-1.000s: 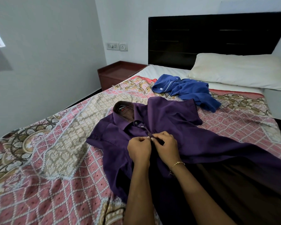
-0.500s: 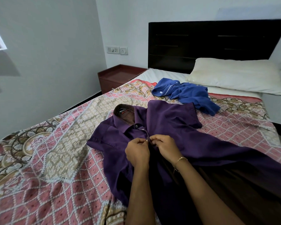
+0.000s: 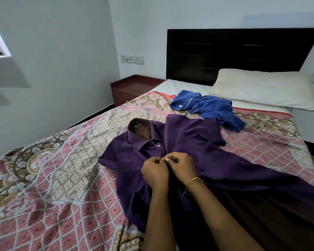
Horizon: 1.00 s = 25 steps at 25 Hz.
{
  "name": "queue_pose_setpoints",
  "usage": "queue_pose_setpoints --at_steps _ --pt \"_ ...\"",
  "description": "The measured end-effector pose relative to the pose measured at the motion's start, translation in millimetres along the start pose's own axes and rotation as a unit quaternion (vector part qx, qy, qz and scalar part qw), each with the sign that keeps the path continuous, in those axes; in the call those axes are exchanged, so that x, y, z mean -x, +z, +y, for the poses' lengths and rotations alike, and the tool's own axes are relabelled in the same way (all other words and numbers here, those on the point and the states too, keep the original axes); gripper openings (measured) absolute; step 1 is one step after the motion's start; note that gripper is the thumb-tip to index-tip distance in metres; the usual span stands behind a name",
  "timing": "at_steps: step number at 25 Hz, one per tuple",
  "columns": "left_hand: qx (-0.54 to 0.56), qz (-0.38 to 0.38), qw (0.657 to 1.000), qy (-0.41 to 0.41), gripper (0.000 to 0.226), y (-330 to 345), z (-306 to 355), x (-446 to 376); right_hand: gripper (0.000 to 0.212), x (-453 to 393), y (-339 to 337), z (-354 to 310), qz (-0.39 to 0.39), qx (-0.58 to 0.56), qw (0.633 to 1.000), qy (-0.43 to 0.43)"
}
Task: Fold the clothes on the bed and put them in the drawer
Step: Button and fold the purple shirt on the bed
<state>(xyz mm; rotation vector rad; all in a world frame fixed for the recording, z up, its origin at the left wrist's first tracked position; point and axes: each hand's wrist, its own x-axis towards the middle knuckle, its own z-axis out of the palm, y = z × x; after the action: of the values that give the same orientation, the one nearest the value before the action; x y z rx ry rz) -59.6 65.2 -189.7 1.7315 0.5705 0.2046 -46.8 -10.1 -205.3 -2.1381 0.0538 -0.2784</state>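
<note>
**Head view: buttoning a purple shirt, with folding not yet begun**

The head view looked down the bed (image 3: 49, 187), over its patterned pink and beige cover. A purple shirt (image 3: 187, 142) lay spread face up across the near half, collar toward the headboard (image 3: 243, 51), one short sleeve flat on either side. The left hand (image 3: 155, 172) and the right hand (image 3: 182, 167) met on the front placket, just below the two buttons that showed under the collar. Both had fingers curled and fingertips pinched on the fabric edges, which appeared to be the working of a button; the button itself was hidden under the fingers. A thin bracelet (image 3: 195, 180) sat on the right wrist.

Beyond the shirt, close to its far sleeve, a blue garment (image 3: 208, 107) lay crumpled and unfolded, near the pillow (image 3: 261, 87). Dark cloth at the near right edge was too dim to identify.

Progress, as judged from this view, was early. No folded piece was visible anywhere on the bed, and the shirt was only being prepared for folding. Remaining, by that reading: finishing the placket, folding the shirt, folding the blue garment, and carrying both to the drawer. A red-brown bedside cabinet (image 3: 132, 89) stood left of the headboard, shut; whether it held the intended drawer could not be told.
</note>
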Motion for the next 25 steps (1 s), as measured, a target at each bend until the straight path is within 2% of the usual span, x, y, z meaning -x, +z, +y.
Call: queue_pose_setpoints --at_steps 4,6,7,10,12,14,16,18,20,22,25 --pt "-0.098 -0.001 0.988 0.122 0.021 -1.3 4.2 2.8 0.012 -4.8 -2.7 -5.8 0.013 0.018 1.0 0.004" --pt "-0.066 -0.013 0.988 0.142 0.024 -0.5 4.2 1.6 0.011 -8.3 -5.7 -6.4 0.022 0.042 0.999 -0.009" --pt "-0.02 -0.016 0.991 0.131 0.024 -0.4 4.5 0.8 0.011 -9.2 -6.8 -5.7 0.019 0.021 1.0 -0.01" --pt "0.133 -0.045 0.989 0.042 0.025 0.2 4.7 -3.8 0.016 -5.0 -9.8 -7.9 -0.023 -0.145 0.989 0.015" --pt "0.169 -0.066 0.983 0.009 0.024 2.2 2.1 -8.0 0.017 -1.2 -13.6 -6.3 -0.036 -0.207 0.977 0.02" --pt "0.2 -0.08 0.976 -0.007 0.024 1.7 2.0 -10.9 0.024 1.2 -21.6 -0.5 -0.053 -0.197 0.979 0.006" --pt "0.266 -0.131 0.955 -0.017 0.028 0.8 5.0 -11.8 0.034 4.8 -28.7 7.9 -0.078 -0.116 0.99 -0.023" --pt "0.29 -0.201 0.936 -0.016 0.046 1.8 7.4 -11.2 0.037 7.1 -31.6 21.2 -0.053 -0.026 0.997 -0.046" --pt "0.263 -0.266 0.927 0.004 0.072 6.7 3.8 -11.2 0.032 6.2 -33.6 34.8 0.026 0.013 0.998 -0.048" --pt "0.18 -0.312 0.931 0.061 0.091 11.1 -3.8 -7.6 0.021 2.8 -36.1 42.4 0.093 0.052 0.994 -0.04" --pt "-0.035 -0.293 0.934 0.201 0.104 14.1 -11.5 0.9 0.015 -1.0 -42.9 44.1 0.153 0.081 0.985 -0.007"
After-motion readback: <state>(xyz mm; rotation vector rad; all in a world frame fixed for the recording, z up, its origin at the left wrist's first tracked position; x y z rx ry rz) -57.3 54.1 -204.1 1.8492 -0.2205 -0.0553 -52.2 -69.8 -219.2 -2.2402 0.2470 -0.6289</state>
